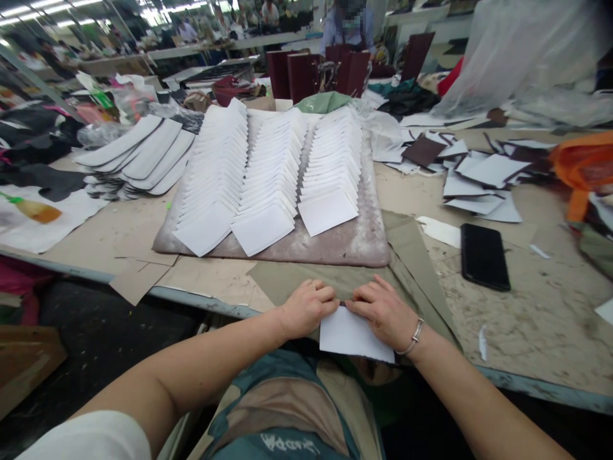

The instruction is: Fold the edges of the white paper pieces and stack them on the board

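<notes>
- White card piece point(352, 335) is lying at the near edge of the counter point(527, 319), partly overhanging it, on an olive cloth point(287, 278).
- Left hand point(306, 308) is pressing on the card's upper left corner, fingers curled down onto it; its grip is closing on the card edge, a ring showing on one finger.
- Right hand point(385, 313) is pressing on the card's upper right edge, fingertips nearly meeting those of the left; its grip is likewise resting on the card, with a bracelet point(416, 337) sitting at the wrist.
- Beyond both hands, a grey-brown board point(354, 246) is carrying three overlapping rows of white cards point(271, 185).
- Further left of the left hand, curved white strips point(143, 153) are lying fanned out.
- To the right of the right hand, a black phone point(483, 255) is lying flat, well apart from the card.
- Beyond the phone, loose white and dark pieces point(483, 172) are lying scattered.
- Far beyond the board, another person point(347, 25) is standing behind upright maroon panels point(301, 73).
</notes>
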Demonstrator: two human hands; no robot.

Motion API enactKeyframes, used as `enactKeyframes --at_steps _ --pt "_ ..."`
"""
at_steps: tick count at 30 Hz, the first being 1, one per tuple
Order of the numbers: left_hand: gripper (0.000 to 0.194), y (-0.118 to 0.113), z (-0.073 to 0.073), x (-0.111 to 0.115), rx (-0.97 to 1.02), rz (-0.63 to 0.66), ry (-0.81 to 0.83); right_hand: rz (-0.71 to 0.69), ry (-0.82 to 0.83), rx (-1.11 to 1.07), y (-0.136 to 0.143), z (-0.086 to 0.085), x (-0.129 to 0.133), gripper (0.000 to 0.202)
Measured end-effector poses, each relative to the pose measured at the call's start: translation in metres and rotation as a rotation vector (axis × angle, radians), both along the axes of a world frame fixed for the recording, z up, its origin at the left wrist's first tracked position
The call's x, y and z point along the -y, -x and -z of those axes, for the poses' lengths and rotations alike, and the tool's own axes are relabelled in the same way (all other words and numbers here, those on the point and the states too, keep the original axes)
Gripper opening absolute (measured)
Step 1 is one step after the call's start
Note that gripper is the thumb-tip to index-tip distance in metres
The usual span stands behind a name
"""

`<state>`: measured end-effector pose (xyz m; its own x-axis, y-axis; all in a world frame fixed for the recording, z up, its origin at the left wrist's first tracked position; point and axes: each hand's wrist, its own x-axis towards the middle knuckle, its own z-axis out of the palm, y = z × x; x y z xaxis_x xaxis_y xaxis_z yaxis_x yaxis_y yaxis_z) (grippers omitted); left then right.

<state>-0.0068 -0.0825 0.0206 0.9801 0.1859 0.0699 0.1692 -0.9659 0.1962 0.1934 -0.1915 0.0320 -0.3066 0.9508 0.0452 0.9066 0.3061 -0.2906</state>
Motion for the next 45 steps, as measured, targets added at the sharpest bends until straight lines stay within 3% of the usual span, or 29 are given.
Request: enactKeyframes --at_steps 4,10,13,16,19,22,24,32,39,45 --pt "0.022 -0.001 -0.004 -0.001 -0.013 0.030 -0.007 -0.007 0.006 0.042 0.003 -0.004 0.004 0.036" --pt "0.019 0.001 -0.003 -0.001 0.030 0.050 -0.061 0.013 0.016 -0.005 0.003 0.005 0.007 0.049" --pt "0.019 0.002 0.001 -0.001 0.053 0.039 -0.033 0.029 0.030 0.009 0.006 0.005 0.006 0.045" --pt "0.022 0.003 0.007 -0.005 0.100 0.008 0.063 0.049 0.033 0.036 0.011 0.002 0.007 0.042" --pt "0.023 0.005 0.011 -0.014 0.188 -0.034 0.259 0.067 0.018 0.047 0.015 0.001 0.008 0.040" --pt "0.025 0.007 0.009 -0.025 0.210 -0.006 0.416 0.078 0.004 0.036 0.015 0.004 0.009 0.041" --pt "0.023 0.010 0.007 -0.030 0.182 0.024 0.437 0.081 -0.007 0.023 0.014 0.006 0.009 0.043" --pt "0.024 0.018 0.009 -0.034 0.174 0.099 0.168 0.066 -0.016 0.022 0.014 0.003 0.009 0.044" --pt "0.026 0.017 0.001 -0.033 0.071 0.235 0.008 0.060 -0.013 0.021 0.013 0.003 0.008 0.041" --pt "0.026 0.017 -0.002 -0.027 -0.038 0.215 -0.053 0.056 0.007 0.037 0.012 0.001 0.007 0.040"
